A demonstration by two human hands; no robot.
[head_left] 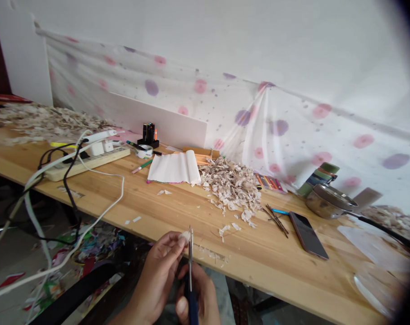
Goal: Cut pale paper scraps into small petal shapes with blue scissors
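Left hand (162, 266) pinches a small paper scrap (184, 235) vs. scissors (191, 271), apparently blades together, gripped by right hand (200, 298) at table (177, 205) edge.

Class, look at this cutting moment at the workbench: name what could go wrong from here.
1. The scissors blades stand right beside the left hand fingertips pinching a small scrap; a slip may nick them.
2. The phone lies near the table front edge and might get knocked off.
3. Loose cables hang over the edge, so they may snag.
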